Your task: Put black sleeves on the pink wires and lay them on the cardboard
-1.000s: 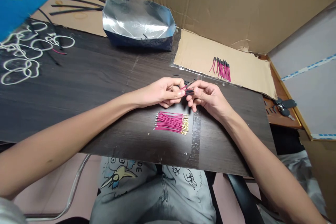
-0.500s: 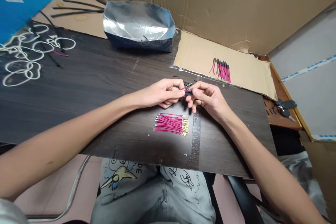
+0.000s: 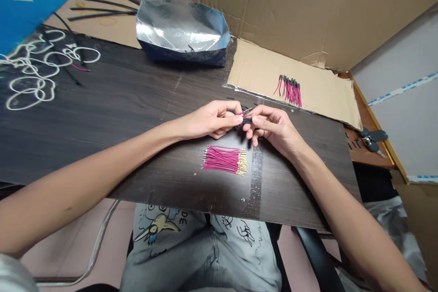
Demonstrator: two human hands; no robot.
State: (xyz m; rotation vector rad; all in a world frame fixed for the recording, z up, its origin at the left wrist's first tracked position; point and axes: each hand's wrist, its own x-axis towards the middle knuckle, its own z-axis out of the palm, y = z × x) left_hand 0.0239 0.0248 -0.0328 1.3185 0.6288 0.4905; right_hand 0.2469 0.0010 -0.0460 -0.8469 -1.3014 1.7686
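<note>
My left hand and my right hand meet above the dark table, fingertips almost touching. Between them lies a short black tube, pinched at its ends by thumb and fingers of both hands. Just above the tube a red wire with a metal tip pokes out from my left fingers. Behind the fingertips is a small heap of black tube pieces, partly hidden. Nearer to me a bundle of red wires lies flat, with silver tips at the left and gold terminals at the right.
An open silver-lined bag stands at the back. Red wires with black ends lie on a cardboard strip. White cord loops spread at the left. Keys lie at the far right. Cardboard walls rise behind.
Both hands stay together at nearly the same spot, with the black tube and red wire still between them. The whole view has shifted slightly.
</note>
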